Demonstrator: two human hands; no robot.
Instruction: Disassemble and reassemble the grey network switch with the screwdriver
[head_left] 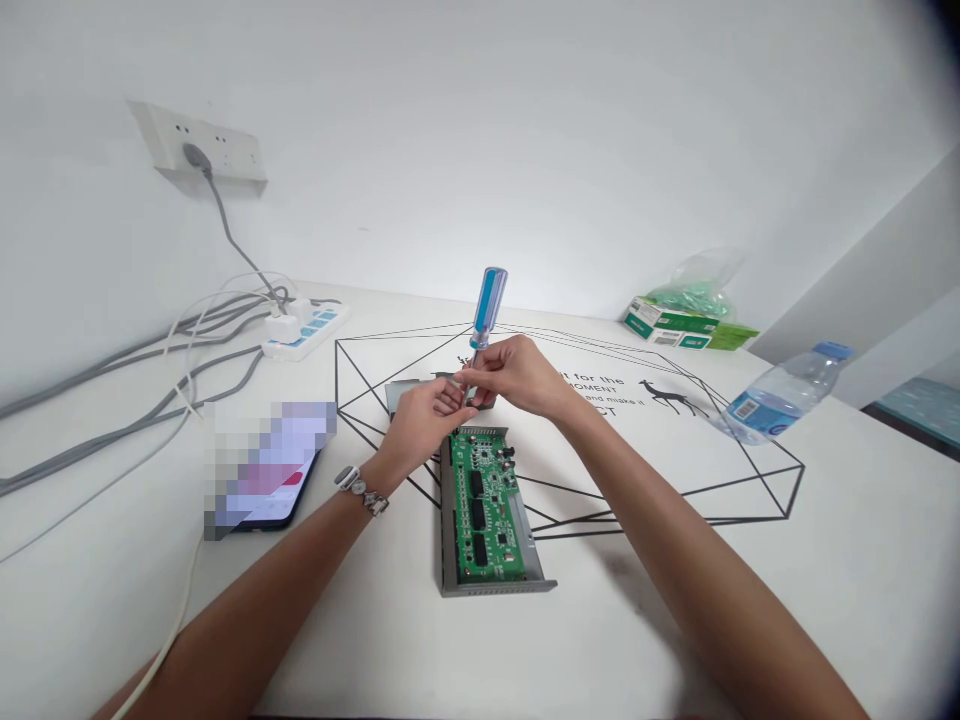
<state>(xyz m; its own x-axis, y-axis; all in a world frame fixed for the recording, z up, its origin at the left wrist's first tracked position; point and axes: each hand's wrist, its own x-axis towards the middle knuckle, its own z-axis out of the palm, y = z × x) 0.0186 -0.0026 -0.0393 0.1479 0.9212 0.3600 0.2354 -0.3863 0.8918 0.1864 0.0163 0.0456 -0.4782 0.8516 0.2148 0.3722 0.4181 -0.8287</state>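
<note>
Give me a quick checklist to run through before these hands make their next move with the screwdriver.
1. Screwdriver in hand: ok; the right hand has its fingers at the shaft, handle pointing up.
2. Tip seated: cannot tell; the fingers hide it.
3. Left hand close by: ok; its fingertips are beside the right hand's, near the far end of the circuit board.
4. Board in its metal casing: ok; it lies there with components facing up.
5. Phone out of the way: ok; it lies apart, to the left.
6. Bottle capped: ok; blue cap on, well off to the right.
</note>
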